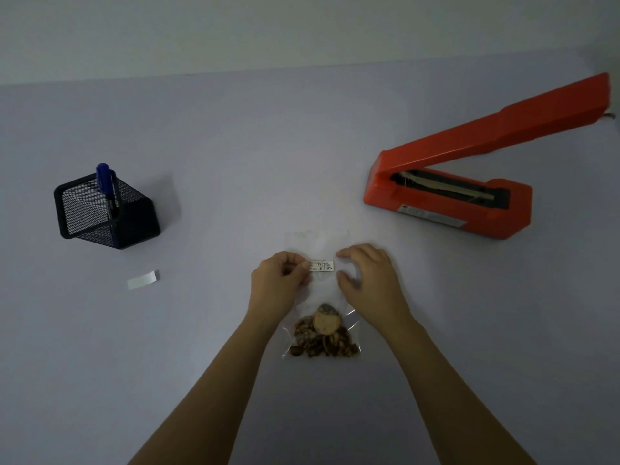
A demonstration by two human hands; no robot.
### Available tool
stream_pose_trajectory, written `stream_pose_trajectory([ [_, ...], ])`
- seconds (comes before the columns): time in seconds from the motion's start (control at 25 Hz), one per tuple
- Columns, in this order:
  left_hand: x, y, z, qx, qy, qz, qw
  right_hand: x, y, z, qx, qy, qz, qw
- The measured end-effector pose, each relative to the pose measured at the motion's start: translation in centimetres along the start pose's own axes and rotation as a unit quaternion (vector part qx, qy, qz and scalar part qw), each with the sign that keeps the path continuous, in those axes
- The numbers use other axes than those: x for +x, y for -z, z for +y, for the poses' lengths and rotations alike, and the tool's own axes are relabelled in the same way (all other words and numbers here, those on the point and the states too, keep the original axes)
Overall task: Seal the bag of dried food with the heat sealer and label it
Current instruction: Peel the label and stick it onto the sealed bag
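A clear plastic bag (320,290) lies flat on the table in front of me, with brown dried food (323,337) gathered at its near end. A small white label (321,265) with handwriting lies across the bag's upper half. My left hand (280,283) pinches the label's left end between thumb and fingers. My right hand (367,280) rests with spread fingers on the bag's right side, just beside the label's right end. The red heat sealer (469,182) stands to the far right with its arm raised.
A black mesh pen holder (107,211) with a blue pen (107,186) stands at the left. A small white strip of backing paper (142,280) lies in front of it. The table meets a pale wall at the back.
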State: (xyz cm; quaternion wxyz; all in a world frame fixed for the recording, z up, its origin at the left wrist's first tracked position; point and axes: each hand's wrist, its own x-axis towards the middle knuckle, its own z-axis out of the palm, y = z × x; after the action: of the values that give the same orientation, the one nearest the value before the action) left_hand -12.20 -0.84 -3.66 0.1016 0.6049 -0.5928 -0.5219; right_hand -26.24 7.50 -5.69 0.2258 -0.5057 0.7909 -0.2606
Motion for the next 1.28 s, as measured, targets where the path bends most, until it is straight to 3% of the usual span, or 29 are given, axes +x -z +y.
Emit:
stream_pose_trajectory([
  [0.8,0.0,-0.7,-0.2,0.076,-0.052,0.036,0.995,0.2,-1.1,-0.4,0.004,-0.028,0.046,0.999],
  [0.92,-0.5,-1.0,-0.6,0.122,-0.121,0.06,0.983,0.1,-1.1,-0.5,0.005,-0.028,0.049,0.998],
  [1.16,-1.5,-1.0,-2.8,0.248,-0.32,0.074,0.911,-0.4,-0.8,-1.1,-0.035,-0.001,0.056,0.998],
  [1.28,-1.7,-0.8,-3.8,0.275,-0.347,0.07,0.894,-0.9,-0.6,-1.0,-0.032,0.009,0.05,0.998],
])
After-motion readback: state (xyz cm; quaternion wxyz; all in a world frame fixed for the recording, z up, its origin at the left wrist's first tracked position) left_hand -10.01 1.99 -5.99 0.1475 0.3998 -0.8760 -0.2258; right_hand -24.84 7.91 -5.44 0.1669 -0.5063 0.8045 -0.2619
